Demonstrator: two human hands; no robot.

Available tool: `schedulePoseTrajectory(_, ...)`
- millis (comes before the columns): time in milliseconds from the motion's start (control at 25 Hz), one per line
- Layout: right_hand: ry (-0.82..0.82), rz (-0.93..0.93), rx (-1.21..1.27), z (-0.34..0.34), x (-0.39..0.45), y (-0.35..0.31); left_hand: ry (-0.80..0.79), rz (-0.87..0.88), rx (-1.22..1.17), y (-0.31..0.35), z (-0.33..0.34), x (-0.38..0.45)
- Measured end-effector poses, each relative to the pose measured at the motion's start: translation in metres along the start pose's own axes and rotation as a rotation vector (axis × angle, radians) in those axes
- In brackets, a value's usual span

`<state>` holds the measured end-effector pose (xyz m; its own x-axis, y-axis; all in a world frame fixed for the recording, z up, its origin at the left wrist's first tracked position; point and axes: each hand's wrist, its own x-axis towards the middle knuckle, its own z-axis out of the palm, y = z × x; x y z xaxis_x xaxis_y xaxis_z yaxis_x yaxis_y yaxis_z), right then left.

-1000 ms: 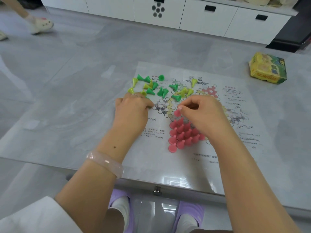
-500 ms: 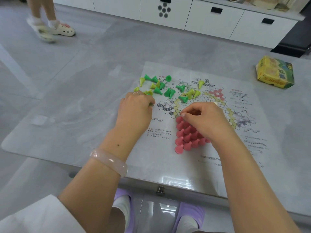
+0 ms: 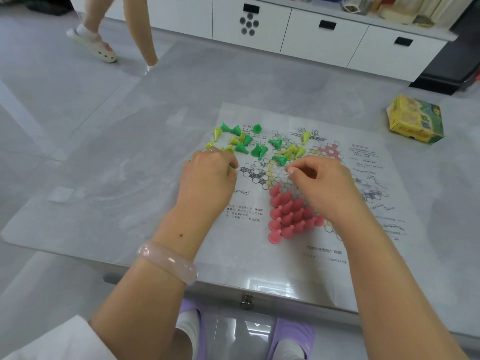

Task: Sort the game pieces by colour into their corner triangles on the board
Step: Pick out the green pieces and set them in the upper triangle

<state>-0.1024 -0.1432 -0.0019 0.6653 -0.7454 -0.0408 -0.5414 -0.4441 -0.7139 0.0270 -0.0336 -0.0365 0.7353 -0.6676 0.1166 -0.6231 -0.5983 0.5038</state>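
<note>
A paper game board (image 3: 368, 229) lies on the grey table. Several pink pieces (image 3: 288, 214) stand packed in the near corner triangle. Dark green pieces (image 3: 259, 149) and yellow-green pieces (image 3: 294, 152) lie scattered over the board's far left part, most tipped over. My left hand (image 3: 207, 178) rests at the board's left edge, fingers curled round a yellow-green piece (image 3: 230, 169) that barely shows. My right hand (image 3: 322, 185) hovers just above the pink cluster, thumb and forefinger pinched together with nothing visible between them; it hides the cluster's right side.
A yellow and green box (image 3: 413, 123) sits at the table's far right. Another person's legs (image 3: 104, 35) cross the floor at the back left. White drawers (image 3: 324, 35) line the far wall. The table's near edge runs just below my forearms.
My right hand set a pink piece at the top of the pink cluster, let go and drew up and away. My left hand stayed put. The person behind walked rightward.
</note>
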Motion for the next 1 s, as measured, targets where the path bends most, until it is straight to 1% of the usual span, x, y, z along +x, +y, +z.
schedulePoseTrajectory(80, 0.018, -0.078, -0.108, -0.007, 0.008, -0.005, 0.070, 0.004, -0.068, 0.004, -0.005, -0.001)
schedulePoseTrajectory(160, -0.028, -0.128, -0.240, -0.007, 0.024, -0.013, 0.151, -0.018, -0.133, 0.006, -0.014, -0.002)
schedulePoseTrajectory(280, -0.235, -0.150, -0.527, 0.009, 0.050, -0.025, 0.228, -0.085, -0.236, 0.007, -0.025, -0.005)
schedulePoseTrajectory(320, -0.291, -0.152, -0.609, 0.017, 0.056, -0.028, 0.236, -0.101, -0.274, 0.006, -0.028, -0.005)
schedulePoseTrajectory(360, -0.311, -0.156, -0.655, 0.025, 0.062, -0.030, 0.237, -0.113, -0.307, 0.006, -0.030, -0.005)
schedulePoseTrajectory(480, -0.288, -0.161, -0.647, 0.041, 0.075, -0.038, 0.230, -0.142, -0.377, 0.005, -0.037, -0.003)
schedulePoseTrajectory(600, -0.274, -0.100, -0.600, 0.054, 0.084, -0.046, 0.230, -0.155, -0.429, 0.005, -0.041, -0.003)
schedulePoseTrajectory(680, -0.283, -0.074, -0.628, 0.060, 0.088, -0.051, 0.223, -0.159, -0.450, 0.004, -0.042, -0.004)
schedulePoseTrajectory(800, -0.239, -0.088, -0.624, 0.066, 0.095, -0.053, 0.216, -0.167, -0.471, 0.005, -0.044, -0.006)
schedulePoseTrajectory(920, -0.194, -0.123, -0.533, 0.065, 0.097, -0.047, 0.213, -0.164, -0.505, 0.004, -0.045, -0.006)
schedulePoseTrajectory(1000, -0.217, -0.069, -0.391, 0.059, 0.096, -0.040, 0.195, -0.181, -0.596, 0.005, -0.045, -0.005)
